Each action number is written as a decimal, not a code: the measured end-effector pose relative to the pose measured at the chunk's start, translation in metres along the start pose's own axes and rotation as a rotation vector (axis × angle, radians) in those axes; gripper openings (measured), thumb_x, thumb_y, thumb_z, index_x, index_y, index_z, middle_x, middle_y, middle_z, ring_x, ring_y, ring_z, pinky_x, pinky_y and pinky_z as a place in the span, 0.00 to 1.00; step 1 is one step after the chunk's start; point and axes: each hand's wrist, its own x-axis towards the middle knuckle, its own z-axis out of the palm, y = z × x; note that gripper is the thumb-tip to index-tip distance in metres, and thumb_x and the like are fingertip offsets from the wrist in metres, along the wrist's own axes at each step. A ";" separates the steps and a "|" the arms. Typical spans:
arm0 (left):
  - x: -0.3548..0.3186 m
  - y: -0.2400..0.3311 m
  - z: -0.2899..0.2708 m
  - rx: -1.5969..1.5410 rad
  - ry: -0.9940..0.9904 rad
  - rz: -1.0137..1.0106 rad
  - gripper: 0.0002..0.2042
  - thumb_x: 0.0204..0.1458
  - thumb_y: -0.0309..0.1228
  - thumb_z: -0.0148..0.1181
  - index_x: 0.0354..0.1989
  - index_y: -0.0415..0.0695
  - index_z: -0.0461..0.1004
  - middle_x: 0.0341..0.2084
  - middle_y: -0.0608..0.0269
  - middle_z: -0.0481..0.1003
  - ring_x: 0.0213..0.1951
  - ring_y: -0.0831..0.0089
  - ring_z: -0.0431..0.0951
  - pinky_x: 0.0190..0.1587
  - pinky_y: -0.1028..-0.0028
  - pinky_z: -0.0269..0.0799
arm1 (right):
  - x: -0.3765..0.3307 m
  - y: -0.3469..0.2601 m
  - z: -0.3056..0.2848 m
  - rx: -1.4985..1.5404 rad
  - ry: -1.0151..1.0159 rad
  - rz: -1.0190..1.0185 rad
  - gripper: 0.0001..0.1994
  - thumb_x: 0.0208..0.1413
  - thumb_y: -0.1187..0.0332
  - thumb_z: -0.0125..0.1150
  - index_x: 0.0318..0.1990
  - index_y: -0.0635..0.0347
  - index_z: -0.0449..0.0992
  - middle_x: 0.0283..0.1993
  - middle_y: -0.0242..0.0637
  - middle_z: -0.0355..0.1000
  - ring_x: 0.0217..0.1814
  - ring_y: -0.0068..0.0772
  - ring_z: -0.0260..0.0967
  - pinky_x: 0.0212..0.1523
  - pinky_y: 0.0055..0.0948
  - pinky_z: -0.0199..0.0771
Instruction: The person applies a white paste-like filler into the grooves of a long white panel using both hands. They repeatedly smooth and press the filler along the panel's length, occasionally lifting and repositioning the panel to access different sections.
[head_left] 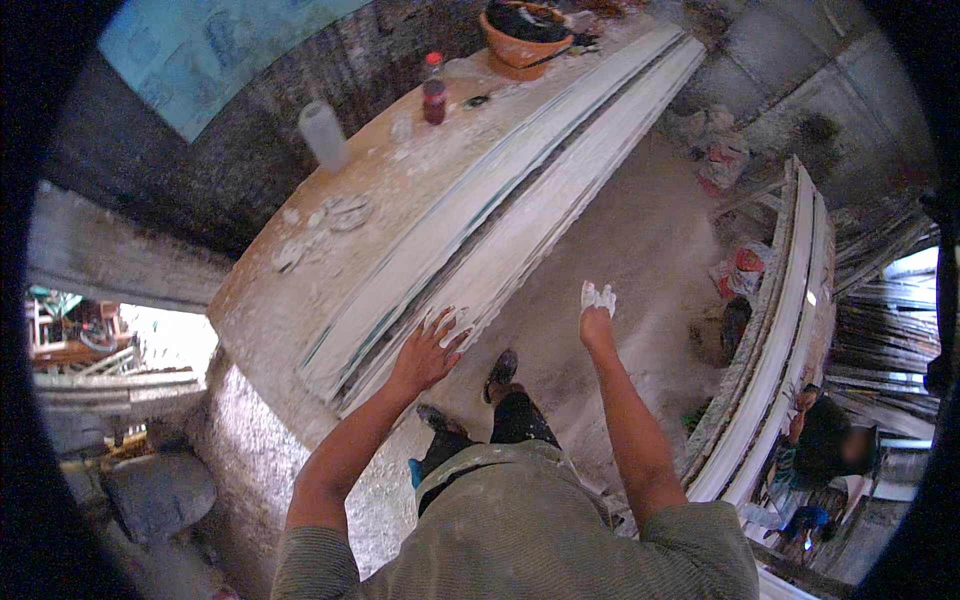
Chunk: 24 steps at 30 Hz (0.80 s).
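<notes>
My left hand [428, 352] is open, fingers spread, over the near end of a long white molded strip [535, 240]. White paste marks its fingertips; whether it touches the strip I cannot tell. A second long white strip [450, 222] with a greenish edge lies parallel beyond it, a dark gap between them. Held out above the dusty floor, to the right of the bench, my right hand [598, 312] is closed. Its fingers are wrapped round a white clump [603, 296] that looks like wet plaster or fiber.
On the wooden bench [262, 225] stand a whitish plastic container [324, 136], a red-capped bottle [433, 92] and an orange basin [520, 50]. White crumbs [345, 212] litter it. Another bench with long white strips [795, 300] runs along the right, a person [835, 445] beside it.
</notes>
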 end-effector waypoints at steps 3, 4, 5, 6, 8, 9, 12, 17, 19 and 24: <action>0.070 0.002 0.005 0.012 0.008 0.024 0.23 0.63 0.50 0.44 0.64 0.60 0.68 0.65 0.62 0.63 0.73 0.64 0.48 0.69 0.54 0.51 | 0.029 0.019 -0.021 -0.182 -0.064 -0.034 0.26 0.66 0.59 0.33 0.70 0.54 0.57 0.72 0.55 0.53 0.76 0.67 0.35 0.75 0.54 0.30; 0.094 0.002 0.007 0.034 0.022 0.043 0.23 0.63 0.50 0.43 0.64 0.60 0.68 0.65 0.62 0.63 0.73 0.65 0.47 0.69 0.55 0.51 | 0.033 0.025 -0.034 -0.281 -0.090 -0.075 0.27 0.63 0.66 0.35 0.71 0.56 0.56 0.71 0.54 0.54 0.75 0.68 0.40 0.74 0.55 0.34; 0.116 0.004 0.009 0.050 0.024 0.056 0.23 0.63 0.50 0.43 0.64 0.61 0.68 0.65 0.62 0.63 0.73 0.65 0.47 0.69 0.55 0.50 | 0.038 0.031 -0.047 -0.367 -0.069 -0.167 0.29 0.60 0.73 0.37 0.71 0.57 0.55 0.71 0.54 0.55 0.73 0.69 0.44 0.74 0.55 0.38; 0.138 0.006 0.010 0.035 0.028 0.052 0.23 0.63 0.50 0.42 0.64 0.61 0.68 0.65 0.62 0.63 0.73 0.65 0.47 0.69 0.55 0.50 | 0.046 0.035 -0.059 -0.374 -0.118 -0.121 0.28 0.61 0.71 0.37 0.71 0.56 0.55 0.70 0.54 0.57 0.73 0.68 0.45 0.74 0.56 0.37; 0.184 0.010 0.010 0.009 0.005 0.033 0.23 0.63 0.50 0.42 0.64 0.61 0.68 0.65 0.62 0.63 0.73 0.66 0.48 0.69 0.56 0.50 | 0.065 0.045 -0.083 -0.427 -0.133 -0.145 0.26 0.64 0.65 0.36 0.71 0.53 0.56 0.69 0.54 0.59 0.73 0.68 0.46 0.74 0.59 0.35; 0.207 0.011 0.009 -0.007 0.015 0.048 0.23 0.63 0.50 0.41 0.64 0.61 0.68 0.65 0.62 0.63 0.73 0.65 0.47 0.69 0.56 0.50 | 0.073 0.051 -0.094 -0.330 -0.055 -0.148 0.27 0.63 0.66 0.37 0.70 0.53 0.56 0.68 0.54 0.60 0.73 0.69 0.46 0.74 0.59 0.35; 0.272 0.021 0.008 -0.035 0.073 0.036 0.23 0.64 0.50 0.40 0.64 0.61 0.68 0.66 0.60 0.63 0.73 0.63 0.46 0.70 0.55 0.49 | 0.089 0.075 -0.122 -0.288 0.036 -0.175 0.27 0.61 0.68 0.38 0.70 0.52 0.58 0.66 0.54 0.63 0.73 0.69 0.46 0.74 0.60 0.36; 0.345 0.021 0.005 -0.059 0.030 0.017 0.24 0.65 0.51 0.38 0.66 0.61 0.65 0.67 0.53 0.60 0.73 0.56 0.44 0.71 0.52 0.44 | 0.098 0.105 -0.148 -0.202 0.088 -0.055 0.25 0.63 0.68 0.38 0.69 0.53 0.59 0.65 0.56 0.64 0.73 0.68 0.46 0.73 0.60 0.37; 0.350 0.022 0.007 -0.051 0.090 0.036 0.25 0.64 0.51 0.39 0.67 0.61 0.63 0.67 0.50 0.59 0.73 0.53 0.44 0.71 0.51 0.43 | 0.099 0.108 -0.150 -0.271 0.039 -0.094 0.25 0.63 0.68 0.38 0.68 0.55 0.59 0.66 0.57 0.62 0.73 0.68 0.46 0.73 0.60 0.38; 0.326 0.028 0.013 -0.028 -0.024 0.000 0.26 0.64 0.51 0.39 0.69 0.58 0.61 0.66 0.46 0.60 0.72 0.49 0.46 0.70 0.47 0.43 | 0.114 0.100 -0.131 -0.243 -0.037 -0.167 0.27 0.60 0.71 0.38 0.68 0.63 0.58 0.68 0.59 0.58 0.73 0.68 0.45 0.73 0.59 0.39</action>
